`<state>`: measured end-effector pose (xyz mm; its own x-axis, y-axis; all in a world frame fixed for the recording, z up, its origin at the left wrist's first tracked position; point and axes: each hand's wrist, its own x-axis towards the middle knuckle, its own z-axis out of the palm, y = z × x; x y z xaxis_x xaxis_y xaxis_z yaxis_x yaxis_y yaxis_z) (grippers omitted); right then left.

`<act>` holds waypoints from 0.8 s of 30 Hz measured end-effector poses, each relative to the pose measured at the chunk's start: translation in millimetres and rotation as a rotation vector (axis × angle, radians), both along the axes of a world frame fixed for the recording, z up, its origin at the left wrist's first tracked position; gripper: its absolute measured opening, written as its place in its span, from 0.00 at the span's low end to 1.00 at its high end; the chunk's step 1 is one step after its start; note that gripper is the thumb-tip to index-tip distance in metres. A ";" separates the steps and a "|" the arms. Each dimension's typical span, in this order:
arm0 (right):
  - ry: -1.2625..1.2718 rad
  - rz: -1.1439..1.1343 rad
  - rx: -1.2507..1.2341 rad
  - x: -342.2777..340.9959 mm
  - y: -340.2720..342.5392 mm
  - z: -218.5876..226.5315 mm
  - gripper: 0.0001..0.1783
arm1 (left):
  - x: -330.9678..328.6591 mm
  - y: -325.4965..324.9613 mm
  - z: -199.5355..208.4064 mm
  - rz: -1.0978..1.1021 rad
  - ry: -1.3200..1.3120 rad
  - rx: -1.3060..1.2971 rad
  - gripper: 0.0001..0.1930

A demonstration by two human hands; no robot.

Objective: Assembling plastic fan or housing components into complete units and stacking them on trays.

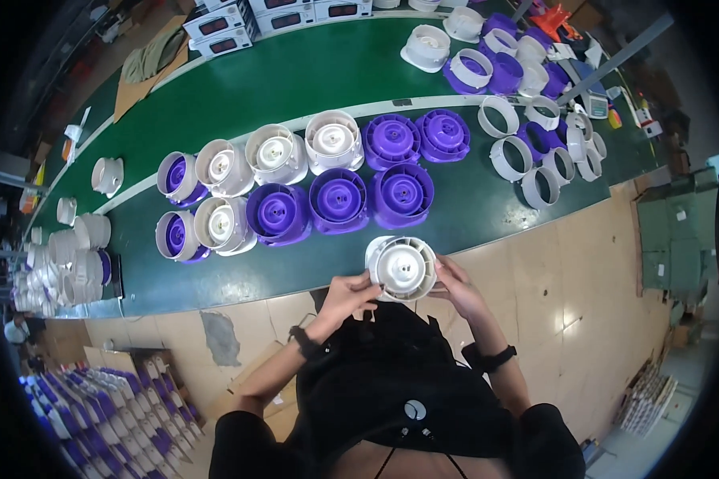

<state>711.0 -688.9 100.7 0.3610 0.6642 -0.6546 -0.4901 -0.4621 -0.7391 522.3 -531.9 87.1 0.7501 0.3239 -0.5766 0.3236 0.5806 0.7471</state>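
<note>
Close to my body, at the table's near edge, I hold a white round plastic housing point(403, 270) with a raised hub inside its rim. My left hand point(350, 295) grips it at its lower left side, thumb and fingers against the wall. On the opposite side my right hand point(458, 287) is closed round its edge. Just beyond it stand similar housings in two rows, among them a purple housing point(403, 194) and a white housing point(276, 153). Some purple ones at the left, such as this purple-centred unit point(176, 234), wear a white ring.
Loose white rings point(510, 158) lie to the right on the green table point(487, 211). Behind them, purple and white parts point(505, 73) are heaped. Boxes point(220, 32) stand at the back, white housings point(64, 263) cluster far left, and a rack of parts point(120, 415) sits lower left.
</note>
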 end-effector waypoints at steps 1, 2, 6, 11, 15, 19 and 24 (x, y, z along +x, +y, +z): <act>0.005 -0.004 -0.040 8.4 3.5 -10.8 0.33 | 6.9 -1.8 -7.5 0.006 0.013 -0.006 0.24; -0.007 0.032 -0.021 15.7 5.5 -17.4 0.34 | 13.0 -3.7 -13.6 0.012 0.025 -0.010 0.24; -0.015 0.034 -0.083 38.9 10.4 -29.1 0.34 | 34.7 -7.6 -31.5 0.022 0.042 -0.013 0.22; 0.015 0.023 -0.019 49.2 17.6 -44.9 0.35 | 46.0 -12.4 -39.9 0.088 0.049 -0.008 0.23; -0.036 -0.039 0.013 51.1 36.5 -38.8 0.37 | 58.5 -3.2 -37.2 0.160 0.024 0.004 0.24; -0.054 -0.038 -0.022 61.0 46.6 -43.4 0.37 | 66.7 5.7 -36.0 0.157 0.018 0.049 0.25; -0.071 -0.078 -0.034 68.7 47.3 -45.9 0.37 | 73.1 1.1 -36.3 0.148 0.019 0.045 0.31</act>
<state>779.6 -641.6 54.8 0.4570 0.6098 -0.6475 -0.4730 -0.4499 -0.7575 595.4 -530.7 50.8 0.6815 0.4556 -0.5727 0.2511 0.5894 0.7678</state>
